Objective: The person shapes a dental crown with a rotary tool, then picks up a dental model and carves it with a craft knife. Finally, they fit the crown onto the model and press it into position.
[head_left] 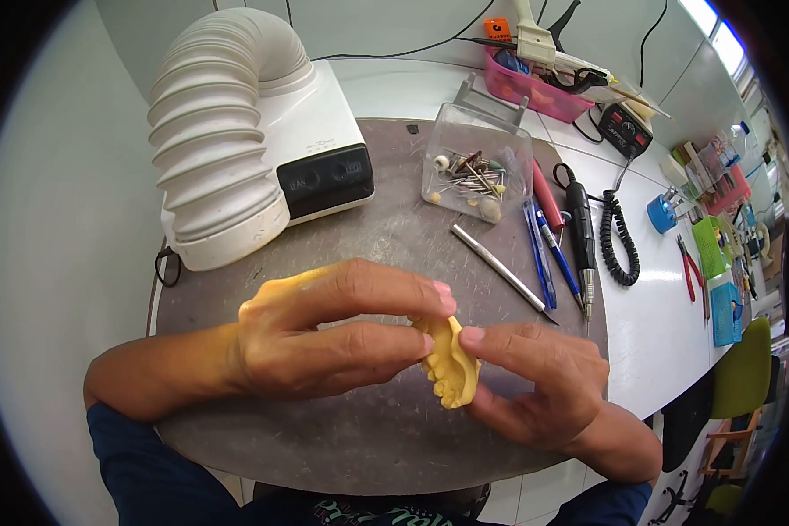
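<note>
A yellow dental cast (448,365) with a row of teeth is held above the grey work mat, tilted on its side. My left hand (346,324) grips its upper left part, with fingertips at the top edge and inner side. My right hand (543,381) holds the cast's right side between the thumb and the fingers below. Behind the hands, a silver knife-like tool (500,268) lies on the grey mat (368,447).
A white extraction unit (324,114) with a ribbed hose (206,140) stands back left. Behind are a clear box of burs (478,167), pens (558,259), a black handpiece (580,228) with coiled cord, and a pink basket (535,95). Red pliers (692,272) lie right.
</note>
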### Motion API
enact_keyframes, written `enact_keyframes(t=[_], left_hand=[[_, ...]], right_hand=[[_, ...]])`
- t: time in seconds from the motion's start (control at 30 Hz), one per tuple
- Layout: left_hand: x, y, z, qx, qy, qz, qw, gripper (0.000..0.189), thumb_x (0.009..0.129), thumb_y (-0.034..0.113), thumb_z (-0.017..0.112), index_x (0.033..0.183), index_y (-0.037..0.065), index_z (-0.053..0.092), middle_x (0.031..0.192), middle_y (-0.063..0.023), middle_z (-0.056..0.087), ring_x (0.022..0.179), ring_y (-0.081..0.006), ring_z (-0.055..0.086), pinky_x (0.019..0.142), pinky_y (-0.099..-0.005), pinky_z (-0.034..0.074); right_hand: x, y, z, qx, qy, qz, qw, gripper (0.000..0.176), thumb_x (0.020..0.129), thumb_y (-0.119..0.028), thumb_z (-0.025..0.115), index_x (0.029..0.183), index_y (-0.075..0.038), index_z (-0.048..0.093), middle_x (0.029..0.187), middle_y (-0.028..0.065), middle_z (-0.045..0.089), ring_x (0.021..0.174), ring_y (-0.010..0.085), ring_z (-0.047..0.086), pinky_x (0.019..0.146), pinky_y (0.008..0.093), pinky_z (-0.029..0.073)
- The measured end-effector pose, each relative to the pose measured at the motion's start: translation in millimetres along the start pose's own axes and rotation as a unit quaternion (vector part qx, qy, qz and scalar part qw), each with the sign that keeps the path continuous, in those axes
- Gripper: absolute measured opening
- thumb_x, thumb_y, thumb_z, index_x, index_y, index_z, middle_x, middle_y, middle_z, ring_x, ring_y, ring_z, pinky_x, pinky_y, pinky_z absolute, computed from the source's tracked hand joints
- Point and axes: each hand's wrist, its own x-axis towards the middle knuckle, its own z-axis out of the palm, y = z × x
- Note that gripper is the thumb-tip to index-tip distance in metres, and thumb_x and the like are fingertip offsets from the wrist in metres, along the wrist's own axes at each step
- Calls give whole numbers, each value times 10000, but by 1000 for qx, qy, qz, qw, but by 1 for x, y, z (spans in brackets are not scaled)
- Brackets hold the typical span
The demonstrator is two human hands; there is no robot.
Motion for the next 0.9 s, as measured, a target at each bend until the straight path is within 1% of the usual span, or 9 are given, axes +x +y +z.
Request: enact_keyframes(t=[0.3,0.7,0.8,0.9], left_hand=[[-1,-1,0,-15,-5,0,1000,272,728,26,777,951,10,623,1076,-202,609,960,-319,662,789,-368,579],[-2,0,2,-15,7,-4,1000,301,693,-23,778,957,14,639,1075,-193,608,955,-313,662,786,-356,579],[-2,0,2,-22,13,-10,1000,275,697,-25,774,942,6,652,1072,-195,609,952,-316,663,786,-357,579],[0,1,-3,-11,6,9,1000,243,702,-30,769,921,1,668,1084,-190,601,968,-318,655,791,-358,578]], right_hand=[[-1,0,0,2,0,2,1000,458,652,-7,786,1084,-15,636,851,115,702,695,204,694,561,265,545],[-3,0,1,11,1,11,1000,474,648,-3,785,1097,-22,634,841,115,699,689,207,692,554,265,539],[-3,1,1,13,-4,11,1000,481,650,5,783,1105,-21,629,848,116,698,692,208,692,555,266,542],[-5,3,2,11,-3,-3,1000,484,650,12,781,1109,-23,628,865,117,697,697,206,691,562,263,548]])
